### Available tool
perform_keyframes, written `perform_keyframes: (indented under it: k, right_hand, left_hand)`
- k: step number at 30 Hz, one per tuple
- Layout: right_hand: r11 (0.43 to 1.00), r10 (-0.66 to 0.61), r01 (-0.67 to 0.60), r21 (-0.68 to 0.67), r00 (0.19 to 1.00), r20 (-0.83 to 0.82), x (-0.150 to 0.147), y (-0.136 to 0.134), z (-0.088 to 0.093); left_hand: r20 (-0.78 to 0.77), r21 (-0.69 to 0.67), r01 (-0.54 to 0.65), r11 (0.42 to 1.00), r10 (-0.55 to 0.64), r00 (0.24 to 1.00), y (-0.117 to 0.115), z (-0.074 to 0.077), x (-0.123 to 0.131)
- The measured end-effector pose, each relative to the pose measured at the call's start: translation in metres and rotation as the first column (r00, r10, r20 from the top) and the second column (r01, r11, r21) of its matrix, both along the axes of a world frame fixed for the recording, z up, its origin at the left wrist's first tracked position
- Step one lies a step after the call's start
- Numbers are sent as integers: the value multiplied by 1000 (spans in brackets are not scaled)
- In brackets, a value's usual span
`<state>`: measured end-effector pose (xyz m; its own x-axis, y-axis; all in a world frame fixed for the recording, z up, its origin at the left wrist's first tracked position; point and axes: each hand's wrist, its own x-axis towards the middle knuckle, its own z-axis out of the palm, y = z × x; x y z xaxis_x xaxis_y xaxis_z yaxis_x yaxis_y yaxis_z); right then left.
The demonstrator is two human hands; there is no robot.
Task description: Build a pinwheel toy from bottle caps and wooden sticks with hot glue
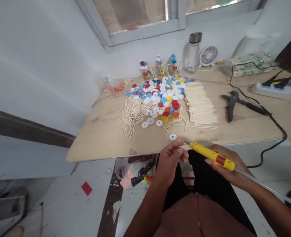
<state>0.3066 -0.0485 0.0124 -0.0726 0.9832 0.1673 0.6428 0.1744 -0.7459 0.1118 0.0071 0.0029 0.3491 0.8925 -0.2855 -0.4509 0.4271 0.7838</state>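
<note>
My right hand [225, 164] is wrapped round a yellow pen-shaped hot glue gun [207, 151], its metal nozzle pointing left. A long translucent glue stick [266, 186] runs out of its back end. My left hand [171, 161] is close to the nozzle, the index fingertip beside or touching it. Its fingers are loosely bent and apart, with nothing visible in them. Just beyond, a white bottle cap [173, 137] with a dark centre lies near the table's front edge. Both hands are above my lap at that edge.
Coloured bottle caps [157, 93], short sticks [135, 110] and a row of long wooden sticks [201, 103] cover mid-table. Behind are stick-and-cap figures [161, 68], a glass bottle [192, 52] and a fan [208, 56]. Rightward lie a cutter [234, 103], black cable [281, 126] and power strip [271, 90].
</note>
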Motion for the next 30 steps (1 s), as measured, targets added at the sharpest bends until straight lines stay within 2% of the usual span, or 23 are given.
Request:
perform_keyframes:
  k: [8,11,16,21,25,30]
  right_hand:
    - [1000,10,-10,-10,1000,20,-2,2,0]
    - [998,-53,52,34,998,15,-2,3,-3]
    - [986,-160,157,56,987,35,-2,5,-8]
    - [987,-139,139,79,990,-1,1,5,-13]
    - [989,-136,135,59,991,13,4,2,-12]
    - [989,-147,147,-1,988,40,2,-1,-2]
  left_hand:
    - [-20,-40,-69,997,68,997,2,-2,5]
    - [-79,-27,-106,994,104,991,3,-2,7]
    - [-243,104,-156,982,177,954,5,-5,12]
    - [-376,223,-160,962,236,896,7,-13,19]
    - [-381,235,-134,963,218,898,10,-16,27]
    - [-353,280,-167,945,264,898,12,-13,38]
